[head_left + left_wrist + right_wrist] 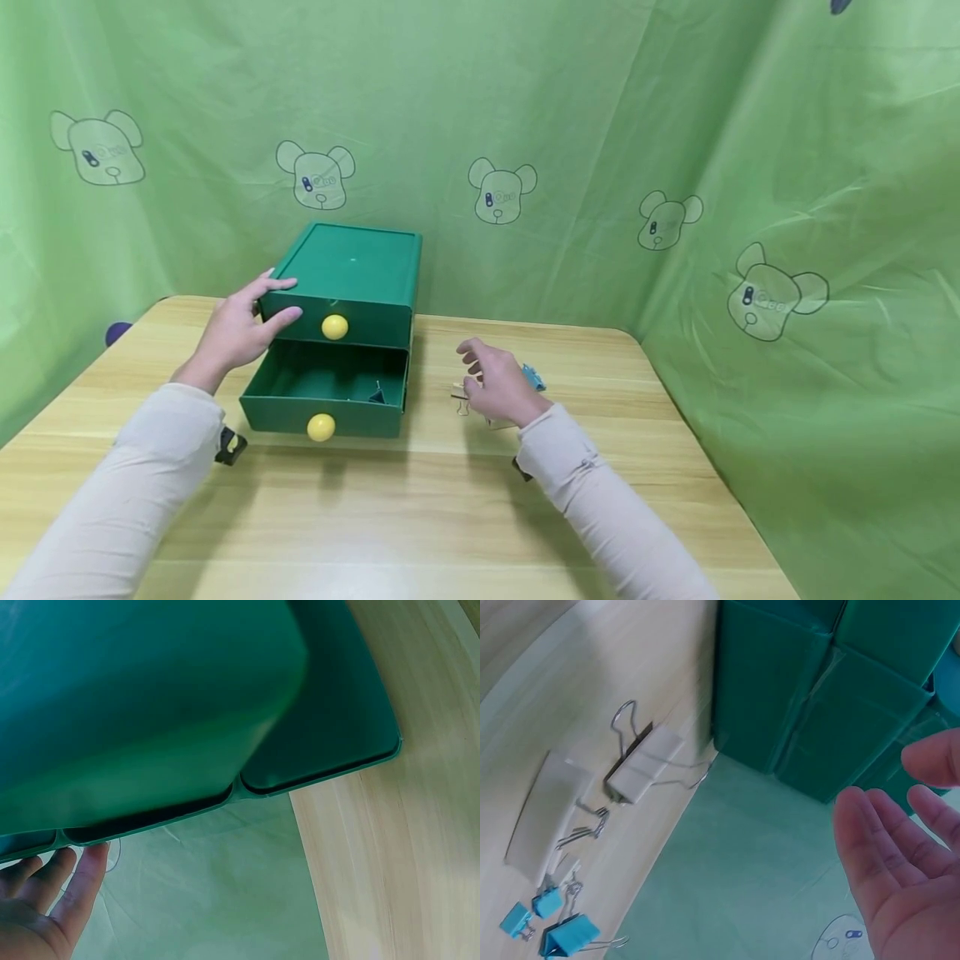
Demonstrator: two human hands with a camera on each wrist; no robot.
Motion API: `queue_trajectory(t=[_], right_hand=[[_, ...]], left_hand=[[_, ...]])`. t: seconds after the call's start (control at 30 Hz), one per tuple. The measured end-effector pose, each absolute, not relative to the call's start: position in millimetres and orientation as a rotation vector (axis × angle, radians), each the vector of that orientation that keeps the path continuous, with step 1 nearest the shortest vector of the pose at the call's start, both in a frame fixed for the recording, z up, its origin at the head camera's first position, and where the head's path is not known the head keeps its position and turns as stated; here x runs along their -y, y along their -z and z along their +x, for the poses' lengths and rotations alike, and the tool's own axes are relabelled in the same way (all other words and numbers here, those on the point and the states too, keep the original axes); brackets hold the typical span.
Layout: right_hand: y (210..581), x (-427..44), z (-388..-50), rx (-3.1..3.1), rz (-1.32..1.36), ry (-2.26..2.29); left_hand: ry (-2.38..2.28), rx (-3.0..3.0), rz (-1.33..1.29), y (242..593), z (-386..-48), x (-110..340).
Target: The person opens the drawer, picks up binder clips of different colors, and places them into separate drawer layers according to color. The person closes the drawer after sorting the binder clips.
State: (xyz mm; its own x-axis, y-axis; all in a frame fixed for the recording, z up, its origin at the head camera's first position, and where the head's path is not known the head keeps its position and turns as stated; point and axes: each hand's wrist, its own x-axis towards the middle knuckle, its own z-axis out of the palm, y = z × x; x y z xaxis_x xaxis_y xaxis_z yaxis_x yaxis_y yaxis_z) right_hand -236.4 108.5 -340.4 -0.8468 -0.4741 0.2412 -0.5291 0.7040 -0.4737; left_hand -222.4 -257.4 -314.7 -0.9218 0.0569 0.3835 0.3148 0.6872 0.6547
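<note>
My left hand (236,329) rests on the left front corner of a green two-drawer box (352,258). Its fingers look straight along the edge, and the thumb lies on the upper drawer front. The lower drawer (277,412) is pulled out; a small dark binder clip (377,396) shows inside it. Held above the table, my right hand (498,383) has loosely bent fingers with nothing between them. Near it lie a white binder clip (645,761), a larger white one (547,817) and several small clips, among them a blue binder clip (571,936).
Each drawer front carries a yellow knob (334,327). The box stands on a light wooden table (360,517). A green curtain (420,108) with bear drawings hangs behind and to the right of it.
</note>
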Motion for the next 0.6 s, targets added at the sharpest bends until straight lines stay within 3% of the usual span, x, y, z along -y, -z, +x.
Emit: queue_trajectory(t=[0.6], right_hand=[[356,-135,-262,2.861,0.63,-0.736]], left_hand=[[1.087,2.569,-0.283,315,-223,257]])
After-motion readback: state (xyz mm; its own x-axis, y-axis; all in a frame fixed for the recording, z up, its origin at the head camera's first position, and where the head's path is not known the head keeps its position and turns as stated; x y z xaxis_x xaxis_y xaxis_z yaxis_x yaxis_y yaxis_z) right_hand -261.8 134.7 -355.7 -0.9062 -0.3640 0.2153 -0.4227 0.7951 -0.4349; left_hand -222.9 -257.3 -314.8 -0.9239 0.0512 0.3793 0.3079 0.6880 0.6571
